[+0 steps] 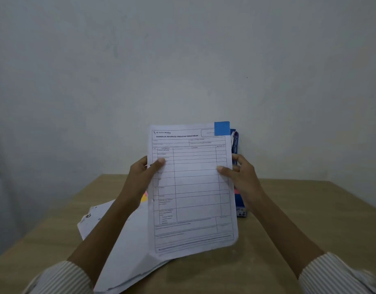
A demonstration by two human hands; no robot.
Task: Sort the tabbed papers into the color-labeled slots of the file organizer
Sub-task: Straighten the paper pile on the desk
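Note:
I hold a printed form sheet [193,187] upright in front of me, lifted off the table. A blue tab [222,128] is stuck at its top right corner. My left hand [143,177] pinches the sheet's left edge, thumb on the front. On the right edge sits the thumb of my right hand [241,177], its fingers behind the paper. The blue file organizer [239,200] stands behind the sheet, mostly hidden, with only its right side showing. A loose pile of papers [119,240] lies on the table under my left arm, with a yellow and pink tab [144,197] peeking out.
The wooden table [310,209] reaches to a plain pale wall [182,60] just behind the organizer. Striped sleeves cover both my forearms at the bottom corners.

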